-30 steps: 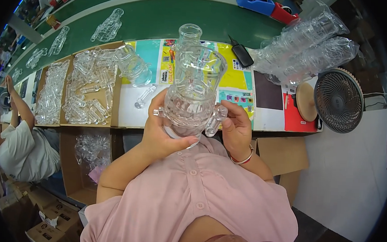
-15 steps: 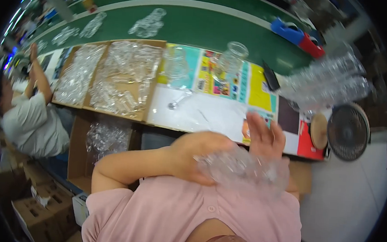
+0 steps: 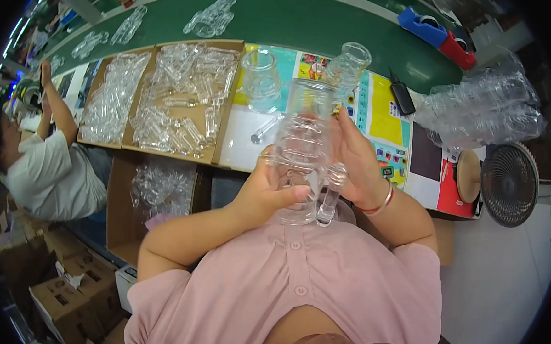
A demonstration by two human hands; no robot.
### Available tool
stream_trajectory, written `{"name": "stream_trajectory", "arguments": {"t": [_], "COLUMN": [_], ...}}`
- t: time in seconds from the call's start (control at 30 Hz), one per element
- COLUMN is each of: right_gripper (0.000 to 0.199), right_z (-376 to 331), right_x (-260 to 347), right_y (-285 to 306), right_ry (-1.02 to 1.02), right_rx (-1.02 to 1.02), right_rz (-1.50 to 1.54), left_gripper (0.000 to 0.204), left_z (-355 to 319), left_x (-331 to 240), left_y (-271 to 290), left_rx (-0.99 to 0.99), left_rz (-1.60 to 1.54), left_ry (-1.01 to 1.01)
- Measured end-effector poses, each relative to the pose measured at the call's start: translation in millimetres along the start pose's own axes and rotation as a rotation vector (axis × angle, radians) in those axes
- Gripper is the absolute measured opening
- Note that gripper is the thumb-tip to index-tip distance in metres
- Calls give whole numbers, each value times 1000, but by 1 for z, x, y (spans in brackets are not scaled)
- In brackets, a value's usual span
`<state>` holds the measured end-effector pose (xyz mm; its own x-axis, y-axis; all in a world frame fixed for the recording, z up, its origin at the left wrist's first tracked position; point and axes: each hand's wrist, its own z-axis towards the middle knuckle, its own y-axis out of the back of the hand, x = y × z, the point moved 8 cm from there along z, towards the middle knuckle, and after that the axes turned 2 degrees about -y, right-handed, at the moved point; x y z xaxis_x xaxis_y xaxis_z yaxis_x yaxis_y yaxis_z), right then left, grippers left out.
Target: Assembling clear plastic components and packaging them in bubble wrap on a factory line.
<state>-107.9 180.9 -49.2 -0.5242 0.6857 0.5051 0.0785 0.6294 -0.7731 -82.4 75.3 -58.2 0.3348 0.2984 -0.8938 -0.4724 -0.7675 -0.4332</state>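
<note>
In front of my chest I hold a clear ridged glass vessel (image 3: 303, 136) with a wide round mouth and a short side tube. Its mouth points away from me, over the table. My left hand (image 3: 265, 193) grips its lower left side, thumb across the front. Around the right side curls my right hand (image 3: 361, 164), its fingers partly hidden behind the glass. Beyond it on the table stand a similar clear vessel (image 3: 261, 80) and another one (image 3: 351, 63). A small clear glass tube (image 3: 265, 128) lies left of the held vessel.
Left are cardboard trays (image 3: 224, 131) filled with small glass tubes; a lower box (image 3: 117, 225) holds more clear pieces. At right are plastic-wrapped vessels (image 3: 481, 112), a black fan (image 3: 509, 185) and a blue-red tape dispenser (image 3: 435, 37). A co-worker (image 3: 55, 171) sits at left.
The vessel has swung from lying sideways at my chest to pointing away over the table. My right hand has gone from open fingers to curling around it.
</note>
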Motion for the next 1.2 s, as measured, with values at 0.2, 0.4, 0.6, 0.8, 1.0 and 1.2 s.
{"name": "stream_trajectory", "arguments": {"t": [0.2,0.4,0.6,0.8,1.0,1.2], "right_gripper": [35,32,37,86,77,53], "right_z": [-48,-72,-66,-47,9,42], "right_x": [50,43,35,-3,-58,-63], "right_y": [-41,-66,-70,-72,-21,-8], "right_ry": [885,1223,1283,1312,262,269], "right_rx": [36,-115,-83,33,357,588], "right_rz": [-1440,-1610,-1692,-1551,-661,-1307], "left_gripper": [85,91,93,102,92,82], "left_z": [-6,-20,-22,-33,-48,-37], "left_x": [-24,-46,-44,-34,-50,7], "left_y": [15,11,22,24,73,112], "left_rx": [-84,-100,-124,41,-401,-306], "left_rz": [-186,118,203,279,378,-233], "left_ry": [-150,-437,-541,-817,-799,-289]}}
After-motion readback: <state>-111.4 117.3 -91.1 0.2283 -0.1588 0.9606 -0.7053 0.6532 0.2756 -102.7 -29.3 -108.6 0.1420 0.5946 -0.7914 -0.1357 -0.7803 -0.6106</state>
